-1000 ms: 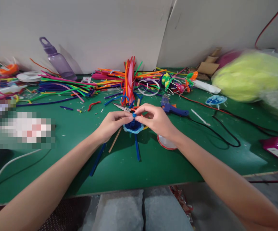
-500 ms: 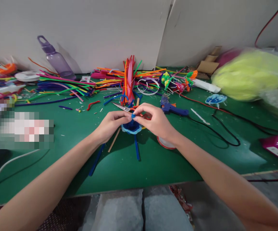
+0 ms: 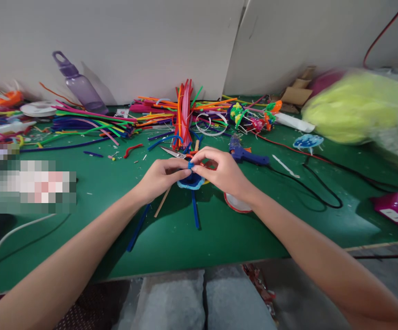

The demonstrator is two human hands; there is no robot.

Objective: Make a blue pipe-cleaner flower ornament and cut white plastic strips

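Observation:
My left hand [image 3: 159, 179] and my right hand [image 3: 221, 172] meet at the middle of the green table. Between their fingertips both pinch the small blue top of a blue fuzzy piece [image 3: 190, 183]. Its lower rim is light blue and wavy, and shows just under the fingers. Scissors [image 3: 173, 152] with orange-red handles lie behind my hands, partly covered by them. One blue pipe cleaner [image 3: 195, 211] lies in front of the piece, and another [image 3: 139, 229] is by my left wrist. A thin wooden stick [image 3: 162, 202] lies beside my left hand.
Bundled pipe cleaners [image 3: 183, 114] spread along the back near a purple bottle [image 3: 84, 89]. A blue glue gun [image 3: 252, 157] with a black cord, a round container [image 3: 237, 203], a blue-and-white piece [image 3: 308, 141] and a magenta box [image 3: 396, 210] are at the right.
The light blue rim has shifted slightly to the right beneath my fingers. Both hands stay nearly in place, still pinching the blue piece.

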